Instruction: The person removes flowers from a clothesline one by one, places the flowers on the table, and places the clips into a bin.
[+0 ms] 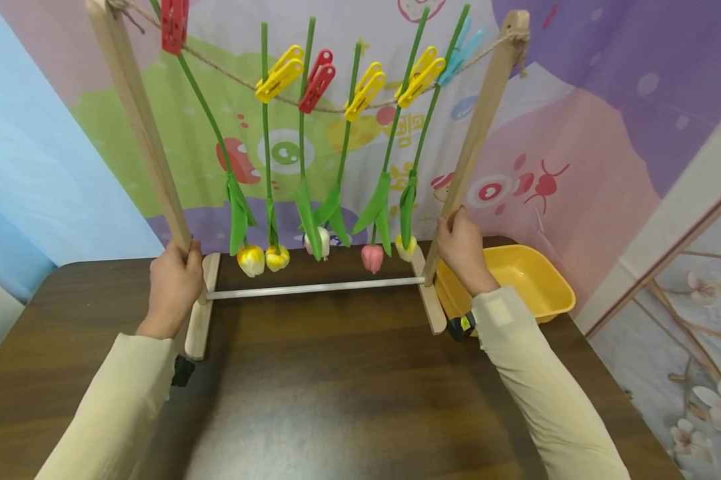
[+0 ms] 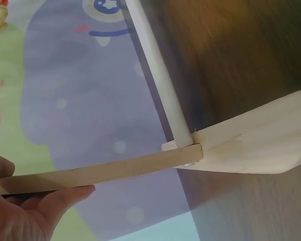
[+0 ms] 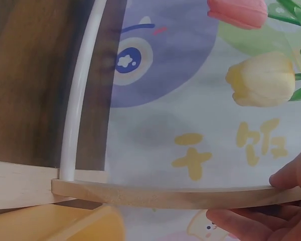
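My left hand (image 1: 173,283) grips the left upright of a wooden rack (image 1: 142,123) low down, its thumb and fingers around the post. On the right upright, my right hand (image 1: 464,250) does the same. A twine line (image 1: 228,75) runs between the post tops. Several artificial tulips hang head down from it, held by red, yellow and blue clothespins (image 1: 316,81). Among the blooms are a pink tulip (image 1: 372,258) and a yellow-white tulip (image 3: 263,80). A white rod (image 1: 315,289) joins the posts near the wooden feet (image 2: 256,135).
A yellow plastic basin (image 1: 531,277) stands behind and beside the right post, partly hidden by the right forearm. The rack stands near the back of a dark wooden table (image 1: 312,393). Behind hangs a colourful cartoon-print cloth (image 1: 534,120).
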Available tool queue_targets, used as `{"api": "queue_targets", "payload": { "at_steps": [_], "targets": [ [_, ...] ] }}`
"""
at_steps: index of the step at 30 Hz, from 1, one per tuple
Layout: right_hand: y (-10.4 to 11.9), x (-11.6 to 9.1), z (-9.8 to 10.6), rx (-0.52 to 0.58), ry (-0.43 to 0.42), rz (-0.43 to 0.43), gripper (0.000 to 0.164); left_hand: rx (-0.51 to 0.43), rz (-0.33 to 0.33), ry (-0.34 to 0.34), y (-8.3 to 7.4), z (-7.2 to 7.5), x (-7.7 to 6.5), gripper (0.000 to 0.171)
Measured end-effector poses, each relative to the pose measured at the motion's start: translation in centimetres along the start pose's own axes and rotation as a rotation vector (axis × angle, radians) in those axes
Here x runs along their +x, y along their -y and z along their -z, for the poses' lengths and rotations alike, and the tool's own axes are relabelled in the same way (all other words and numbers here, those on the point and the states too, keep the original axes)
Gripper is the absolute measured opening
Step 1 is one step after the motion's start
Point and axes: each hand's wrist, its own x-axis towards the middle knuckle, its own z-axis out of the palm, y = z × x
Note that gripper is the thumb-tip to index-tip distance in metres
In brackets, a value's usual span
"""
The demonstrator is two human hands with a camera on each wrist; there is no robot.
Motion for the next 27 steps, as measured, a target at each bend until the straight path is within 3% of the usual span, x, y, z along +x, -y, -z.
{"api": "queue_targets", "payload": {
  "at_steps": [12, 27],
  "targets": [
    [0.04, -0.42, 0.38, -0.012, 0.021, -0.026, 0.036, 0.025, 0.017, 0.014, -0.18, 0.39, -0.82, 0.041],
    [-0.39, 0.00, -0.08, -0.008, 0.002, -0.007, 0.031, 0.027, 0.002, -0.025, 0.05, -0.03, -0.37, 0.043]
  ]
}}
